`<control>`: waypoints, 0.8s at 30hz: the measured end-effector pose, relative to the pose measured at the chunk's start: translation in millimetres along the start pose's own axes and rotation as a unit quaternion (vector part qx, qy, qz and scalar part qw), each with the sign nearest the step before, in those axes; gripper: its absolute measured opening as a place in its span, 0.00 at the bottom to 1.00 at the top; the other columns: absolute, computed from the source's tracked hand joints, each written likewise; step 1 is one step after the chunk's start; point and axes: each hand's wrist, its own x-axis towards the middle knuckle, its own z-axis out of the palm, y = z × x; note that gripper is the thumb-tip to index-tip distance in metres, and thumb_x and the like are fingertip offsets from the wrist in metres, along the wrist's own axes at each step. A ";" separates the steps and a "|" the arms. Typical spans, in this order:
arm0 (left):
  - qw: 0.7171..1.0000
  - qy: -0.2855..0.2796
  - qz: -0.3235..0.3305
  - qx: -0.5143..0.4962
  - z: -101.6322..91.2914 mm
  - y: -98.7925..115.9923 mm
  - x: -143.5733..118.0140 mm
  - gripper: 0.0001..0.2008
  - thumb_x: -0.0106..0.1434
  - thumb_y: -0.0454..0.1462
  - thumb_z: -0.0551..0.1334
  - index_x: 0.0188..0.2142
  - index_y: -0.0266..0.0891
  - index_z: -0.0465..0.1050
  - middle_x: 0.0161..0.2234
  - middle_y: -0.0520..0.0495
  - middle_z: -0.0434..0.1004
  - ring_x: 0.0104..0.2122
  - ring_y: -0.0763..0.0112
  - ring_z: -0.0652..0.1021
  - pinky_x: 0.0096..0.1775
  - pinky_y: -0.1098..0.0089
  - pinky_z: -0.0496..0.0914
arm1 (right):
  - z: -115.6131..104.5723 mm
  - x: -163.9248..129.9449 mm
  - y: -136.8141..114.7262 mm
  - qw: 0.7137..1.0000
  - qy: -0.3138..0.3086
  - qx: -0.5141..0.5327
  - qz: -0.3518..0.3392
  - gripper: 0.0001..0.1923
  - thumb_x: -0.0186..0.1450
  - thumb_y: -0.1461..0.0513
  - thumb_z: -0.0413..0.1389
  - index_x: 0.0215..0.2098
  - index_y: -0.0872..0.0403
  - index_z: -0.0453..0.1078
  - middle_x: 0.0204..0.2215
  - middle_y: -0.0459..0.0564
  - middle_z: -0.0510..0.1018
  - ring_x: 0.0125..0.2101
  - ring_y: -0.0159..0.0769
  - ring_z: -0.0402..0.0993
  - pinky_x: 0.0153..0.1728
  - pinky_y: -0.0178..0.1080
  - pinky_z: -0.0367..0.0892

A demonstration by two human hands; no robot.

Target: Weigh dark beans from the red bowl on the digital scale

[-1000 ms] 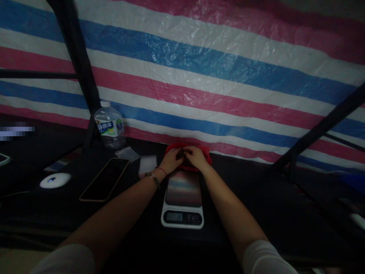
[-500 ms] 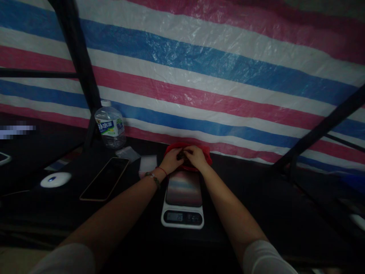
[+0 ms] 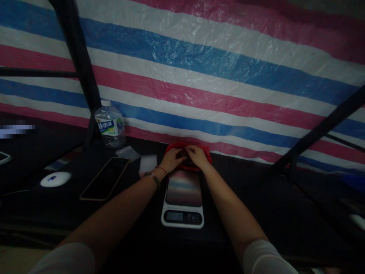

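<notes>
A red plastic bag [image 3: 205, 149] lies open at the back, just past the top plate of a white kitchen scale [image 3: 182, 224]; whether it rests on the plate I cannot tell. Dark brown pieces [image 3: 184, 153], too dim to name, show inside it. My left hand [image 3: 172, 160] reaches in from the left, fingers curled against the pieces. From the right, my right hand [image 3: 199, 156] does likewise, its thumb and fingers bent close together over them. Both sets of fingertips are partly hidden. The scale's display is lit and seems to read 28.
Left of the scale are a stack of small clear bags [image 3: 148, 163], another clear bag [image 3: 128, 153], a phone [image 3: 105, 179] and a white oval device [image 3: 56, 179]. A clear plastic bottle [image 3: 110, 127] stands behind them. Striped sheeting [image 3: 199, 91] hangs behind the black table, between dark metal posts [image 3: 81, 68].
My fingers have shifted slightly among the dark brown pieces, with a little more of them showing between my hands. The blurred digits on the scale now look clearer.
</notes>
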 end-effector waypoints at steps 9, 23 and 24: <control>1.000 0.009 -0.021 -0.015 0.1 -3.7 2.5 0.20 0.55 0.38 0.64 0.48 0.36 0.74 0.43 0.42 0.79 0.43 0.61 0.78 0.47 0.63 0.71 | 6.6 -7.5 -1.8 0.954 -0.133 0.252 0.098 0.17 0.58 0.60 0.59 0.46 0.54 0.72 0.44 0.53 0.78 0.40 0.36 0.75 0.39 0.37 0.70; 0.999 -0.036 0.005 -0.035 0.1 -3.0 1.6 0.18 0.57 0.40 0.64 0.47 0.38 0.75 0.42 0.44 0.80 0.41 0.63 0.78 0.45 0.65 0.72 | 19.6 -6.2 9.3 0.936 -0.080 0.294 0.175 0.10 0.55 0.61 0.61 0.35 0.55 0.73 0.31 0.48 0.79 0.28 0.31 0.74 0.30 0.34 0.68; 0.999 -0.040 0.004 -0.034 0.0 -2.8 1.5 0.18 0.57 0.40 0.64 0.47 0.38 0.75 0.42 0.44 0.79 0.41 0.62 0.78 0.45 0.65 0.72 | 20.1 -6.2 9.1 0.937 -0.079 0.293 0.174 0.10 0.55 0.60 0.61 0.34 0.56 0.72 0.31 0.48 0.79 0.27 0.31 0.74 0.30 0.34 0.68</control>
